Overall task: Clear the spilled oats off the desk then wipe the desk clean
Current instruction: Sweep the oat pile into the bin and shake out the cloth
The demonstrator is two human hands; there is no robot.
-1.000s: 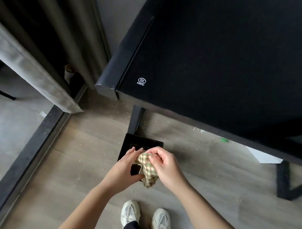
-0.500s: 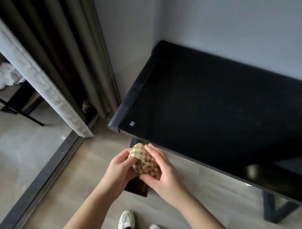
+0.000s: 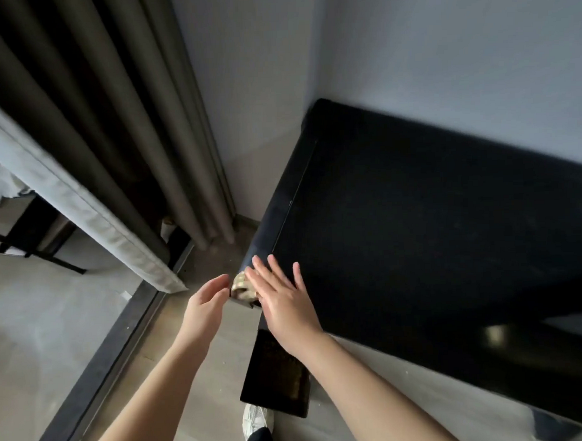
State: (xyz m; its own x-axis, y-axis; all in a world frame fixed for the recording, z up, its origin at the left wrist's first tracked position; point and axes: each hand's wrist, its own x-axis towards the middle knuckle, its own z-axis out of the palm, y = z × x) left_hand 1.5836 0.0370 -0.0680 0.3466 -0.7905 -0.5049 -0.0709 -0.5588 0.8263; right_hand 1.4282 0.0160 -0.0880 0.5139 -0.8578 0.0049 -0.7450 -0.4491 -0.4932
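The black desk (image 3: 432,235) fills the right of the head view, its top dark and bare where I can see it. A checked cloth (image 3: 242,286) lies bunched on the desk's near left corner. My right hand (image 3: 282,296) lies flat on the cloth with fingers straight and spread, covering most of it. My left hand (image 3: 205,304) hovers just left of the corner, fingers relaxed and holding nothing, a small gap between it and the cloth. Small pale oat bits dot the floor under the desk's front edge.
A black tray (image 3: 275,376) lies on the wooden floor below the desk corner, by my white shoe (image 3: 257,419). Dark curtains (image 3: 121,134) hang at the left beside a floor track (image 3: 122,331). A grey wall (image 3: 409,51) backs the desk.
Both hands held the cloth low over the floor tray, then rose to the desk corner. The left hand has let go; the right hand now presses the cloth flat on the desk.
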